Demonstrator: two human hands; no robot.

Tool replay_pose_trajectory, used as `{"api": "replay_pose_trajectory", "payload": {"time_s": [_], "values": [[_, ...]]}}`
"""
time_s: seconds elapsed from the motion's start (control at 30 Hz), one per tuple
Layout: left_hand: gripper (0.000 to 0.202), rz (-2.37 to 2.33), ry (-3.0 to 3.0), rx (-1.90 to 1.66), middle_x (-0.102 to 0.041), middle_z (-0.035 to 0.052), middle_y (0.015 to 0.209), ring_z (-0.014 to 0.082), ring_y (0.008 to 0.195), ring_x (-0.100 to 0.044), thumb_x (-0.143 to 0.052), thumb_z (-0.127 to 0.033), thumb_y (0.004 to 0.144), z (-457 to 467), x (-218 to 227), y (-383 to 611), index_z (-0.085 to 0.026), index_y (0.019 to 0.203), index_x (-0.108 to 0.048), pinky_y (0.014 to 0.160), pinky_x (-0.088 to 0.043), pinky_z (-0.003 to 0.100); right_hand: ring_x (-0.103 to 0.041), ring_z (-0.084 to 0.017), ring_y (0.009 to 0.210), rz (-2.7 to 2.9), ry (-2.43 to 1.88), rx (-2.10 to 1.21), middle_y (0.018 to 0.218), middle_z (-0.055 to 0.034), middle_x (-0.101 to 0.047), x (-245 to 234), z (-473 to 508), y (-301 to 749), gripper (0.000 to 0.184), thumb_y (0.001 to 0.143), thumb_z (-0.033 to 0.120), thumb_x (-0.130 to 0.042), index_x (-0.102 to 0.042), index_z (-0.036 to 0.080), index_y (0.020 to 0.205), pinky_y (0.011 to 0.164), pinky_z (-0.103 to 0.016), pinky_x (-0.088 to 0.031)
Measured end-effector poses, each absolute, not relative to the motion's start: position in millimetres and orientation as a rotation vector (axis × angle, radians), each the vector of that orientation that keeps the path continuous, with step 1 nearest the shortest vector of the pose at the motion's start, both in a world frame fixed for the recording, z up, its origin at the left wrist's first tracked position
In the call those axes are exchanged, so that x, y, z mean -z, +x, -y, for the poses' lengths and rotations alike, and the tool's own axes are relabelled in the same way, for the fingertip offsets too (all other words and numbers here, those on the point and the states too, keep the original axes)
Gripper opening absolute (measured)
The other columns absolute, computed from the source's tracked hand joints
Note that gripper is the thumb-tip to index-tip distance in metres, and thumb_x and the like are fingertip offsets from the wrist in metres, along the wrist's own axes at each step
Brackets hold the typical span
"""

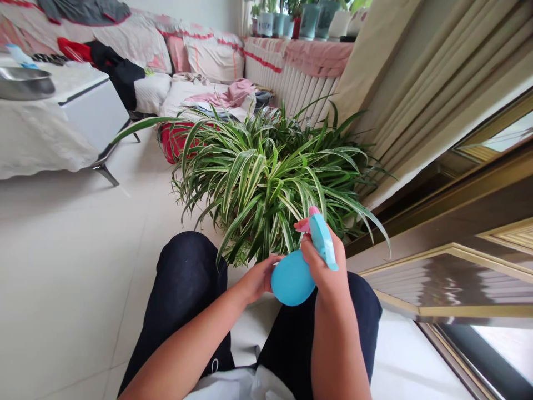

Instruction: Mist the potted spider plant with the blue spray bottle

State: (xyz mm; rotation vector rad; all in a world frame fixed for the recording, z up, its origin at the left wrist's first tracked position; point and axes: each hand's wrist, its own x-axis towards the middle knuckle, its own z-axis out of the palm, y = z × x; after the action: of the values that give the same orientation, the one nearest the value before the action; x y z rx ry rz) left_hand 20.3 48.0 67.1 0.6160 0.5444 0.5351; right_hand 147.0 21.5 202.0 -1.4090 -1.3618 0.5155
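We can read no words, labels, brands or numbers here: the blue spray bottle [292,278] held in our right hand [325,266] shows none toward us, and the flowerpots [310,19] far beyond that hand are too small to tell.

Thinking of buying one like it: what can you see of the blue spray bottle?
The spray bottle has a round, sky-blue body, apparently plastic, a flat blue head and a pink trigger. It sits tilted, the left hand cupping the body, the right hand gripping the neck, near a spider plant. Its contents cannot be seen.
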Motion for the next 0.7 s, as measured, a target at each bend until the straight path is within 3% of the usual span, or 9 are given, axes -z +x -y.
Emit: {"api": "replay_pose_trajectory", "payload": {"time_s": [0.2,0.43,0.7], "values": [[0.064,-0.527,0.687,-0.507,-0.069,0.0121,0.116,0.0300,0.108,-0.062,-0.047,-0.068,0.084,-46.0,-65.0,20.3,-0.020,0.123,-0.063,0.087,-0.045,0.040,-0.057,-0.016,0.064,1.339,-1.464,-0.505,0.083,-0.0025,-0.066,-203.3,-22.2,146.0,0.018,0.075,0.019,-0.054,-0.065,0.021,0.090,0.054,-0.029,-0.042],[0.065,-0.521,0.710,-0.482,-0.067,0.0119,0.124,0.0307,0.110,-0.061,-0.043,-0.069,0.085,-44.4,-68.5,19.0,-0.023,0.127,-0.061,0.090,-0.043,0.042,-0.058,-0.016,0.064,1.369,-1.468,-0.534,0.091,-0.0033,-0.068,-201.5,-21.4,148.4,0.030,0.080,0.022,-0.055,-0.064,0.022,0.108,0.054,-0.028,-0.043],[0.066,-0.480,0.705,-0.441,-0.066,0.0123,0.123,0.0315,0.113,-0.059,-0.043,-0.071,0.084,-42.8,-64.4,19.1,-0.022,0.124,-0.063,0.088,-0.042,0.041,-0.058,-0.014,0.061,1.380,-1.477,-0.528,0.088,-0.0021,-0.069,-203.3,-18.7,148.0,0.022,0.074,0.018,-0.054,-0.065,0.021,0.093,0.056,-0.029,-0.045]]}}
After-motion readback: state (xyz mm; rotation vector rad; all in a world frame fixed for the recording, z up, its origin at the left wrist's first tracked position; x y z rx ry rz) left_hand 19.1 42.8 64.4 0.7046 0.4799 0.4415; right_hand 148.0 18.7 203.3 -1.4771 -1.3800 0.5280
